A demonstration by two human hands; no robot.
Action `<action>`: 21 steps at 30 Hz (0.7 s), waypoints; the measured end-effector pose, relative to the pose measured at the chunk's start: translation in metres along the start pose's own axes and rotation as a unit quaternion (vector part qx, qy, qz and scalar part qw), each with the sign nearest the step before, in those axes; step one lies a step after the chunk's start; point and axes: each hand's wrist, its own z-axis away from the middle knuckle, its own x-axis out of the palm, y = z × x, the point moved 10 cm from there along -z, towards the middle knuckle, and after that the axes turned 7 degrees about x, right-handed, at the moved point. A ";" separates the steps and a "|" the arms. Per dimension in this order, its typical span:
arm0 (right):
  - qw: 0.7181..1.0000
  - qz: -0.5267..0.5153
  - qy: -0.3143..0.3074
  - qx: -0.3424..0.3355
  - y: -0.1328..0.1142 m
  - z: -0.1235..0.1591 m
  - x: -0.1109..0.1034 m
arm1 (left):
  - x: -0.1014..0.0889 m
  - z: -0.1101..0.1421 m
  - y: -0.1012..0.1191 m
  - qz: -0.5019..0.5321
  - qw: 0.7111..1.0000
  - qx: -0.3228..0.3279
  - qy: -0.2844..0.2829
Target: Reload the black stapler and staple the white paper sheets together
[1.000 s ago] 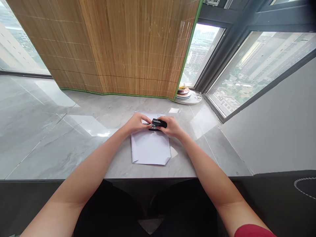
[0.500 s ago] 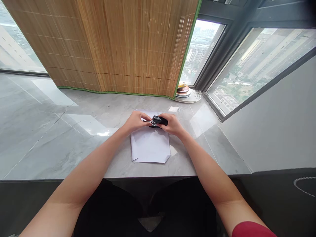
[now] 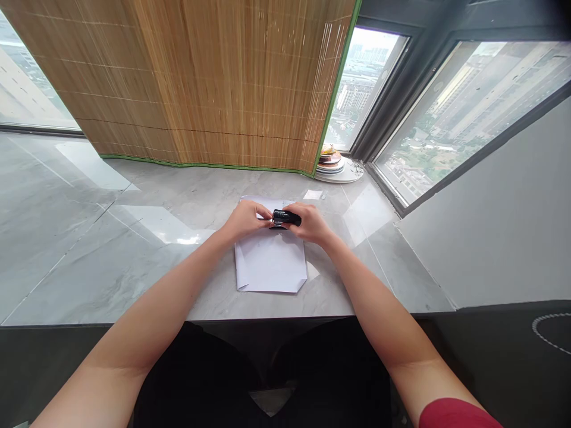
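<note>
A black stapler (image 3: 286, 217) is above the upper part of a stack of white paper (image 3: 271, 264). My right hand (image 3: 311, 221) is closed around the stapler's right end, thumb below and fingers over the top. At the stapler's left end my left hand (image 3: 246, 220) is closed in a pinch, fingertips close to the jaw. What those fingertips hold, if anything, is too small to make out. The stapler's top arm lies close over its base. Two lower corners of the paper are folded.
The paper lies on a grey marble-look ledge (image 3: 147, 255). A bamboo blind (image 3: 214, 83) hangs along the back. Stacked plates (image 3: 332, 168) stand in the window corner, and a small white packet (image 3: 313, 195) lies behind my right hand. A white wall (image 3: 499, 238) bounds the right.
The stapler's top arm has come down toward its base, covering metal parts that showed between them. Both hands stay in nearly the same place. The view has shifted slightly.
</note>
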 end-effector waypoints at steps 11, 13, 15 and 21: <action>0.999 -0.028 0.018 0.018 0.017 -0.001 -0.016 | -0.013 0.002 -0.005 0.002 0.999 -0.014 0.039; 0.999 -0.037 0.027 0.012 0.018 -0.001 -0.019 | -0.016 0.003 -0.004 0.011 0.999 -0.012 0.050; 0.999 -0.040 0.031 0.009 0.018 0.000 -0.020 | -0.018 0.003 -0.003 0.015 0.998 -0.010 0.053; 0.998 -0.053 0.013 0.018 0.018 0.001 -0.033 | -0.015 0.005 0.000 0.056 0.998 0.019 -0.015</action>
